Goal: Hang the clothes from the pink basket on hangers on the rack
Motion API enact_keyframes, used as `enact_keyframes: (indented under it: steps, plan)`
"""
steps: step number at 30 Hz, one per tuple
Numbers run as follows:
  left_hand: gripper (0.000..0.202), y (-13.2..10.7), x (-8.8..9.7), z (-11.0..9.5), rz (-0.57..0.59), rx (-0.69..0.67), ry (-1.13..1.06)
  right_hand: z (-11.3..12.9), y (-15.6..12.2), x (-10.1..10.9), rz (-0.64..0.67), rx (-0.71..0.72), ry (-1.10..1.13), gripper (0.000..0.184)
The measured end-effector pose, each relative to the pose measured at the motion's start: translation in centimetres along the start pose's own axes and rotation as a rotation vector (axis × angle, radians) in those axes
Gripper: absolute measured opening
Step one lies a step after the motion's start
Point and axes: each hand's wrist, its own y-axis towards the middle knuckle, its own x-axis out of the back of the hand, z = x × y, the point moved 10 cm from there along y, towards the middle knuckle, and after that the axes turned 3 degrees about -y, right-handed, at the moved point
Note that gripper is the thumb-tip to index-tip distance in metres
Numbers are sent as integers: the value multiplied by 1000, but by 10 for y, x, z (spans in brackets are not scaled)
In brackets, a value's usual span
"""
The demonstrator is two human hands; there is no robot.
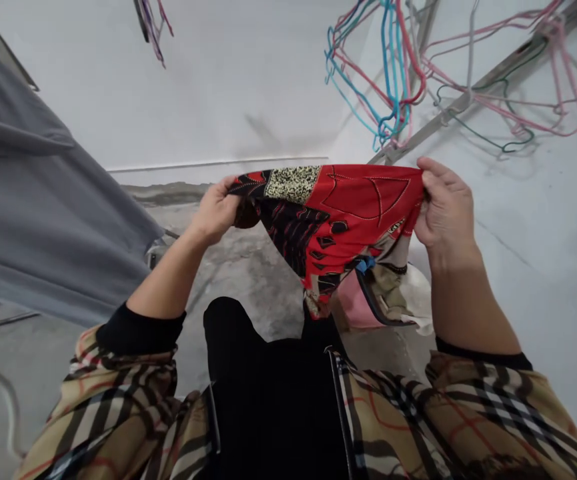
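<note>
A red, black and beige patterned cloth is stretched between my two hands, with its top edge nearly straight and the rest drooping to a point near my knees. My left hand is closed on its left corner. At the right end, my right hand pinches the other corner between thumb and fingers. Whether the cloth is a scarf or a garment I cannot tell. Behind its lower part stands a pink container with bunched fabric in it, partly hidden by the cloth.
Blue and red hangers hang in a bunch at upper right, beside pink and green hangers on a metal bar. A large grey cloth drapes at left. A pale hose lies on the concrete floor.
</note>
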Motion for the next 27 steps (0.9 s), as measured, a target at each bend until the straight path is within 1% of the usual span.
enact_keyframes:
  steps: [1,3,4,6,8,11,14,16,19,22,25,27]
  plan:
    - [18,4,3,-7,-20,-3,11,-2,4,2,-6,9,-7,15]
    - [17,11,6,-16,-26,5,56,-6,11,7,-24,25,-28,14]
    - [17,15,10,-22,-39,-13,83,-8,15,9,-34,33,-45,13]
    - [22,22,16,-34,-47,-90,144,-8,18,11,-48,52,-84,12]
    - [29,29,23,-40,-42,-149,214,-8,19,9,-37,65,-120,12]
    - [35,40,38,-27,-71,-107,289,-4,15,-1,6,84,-161,11]
    - [36,46,52,-14,-115,-74,295,0,11,-13,43,96,-206,10]
    - [37,48,59,-12,-122,-92,311,3,9,-21,67,103,-231,10]
    - [33,48,69,-16,-139,-144,358,6,9,-29,81,99,-224,11]
    - [31,50,78,-12,-168,-153,368,4,7,-38,120,26,-127,11]
    - [35,50,82,9,-200,-72,474,0,-4,-58,223,-80,-30,11]
    - [34,45,75,24,-182,-7,579,-4,-17,-74,275,-125,-46,13]
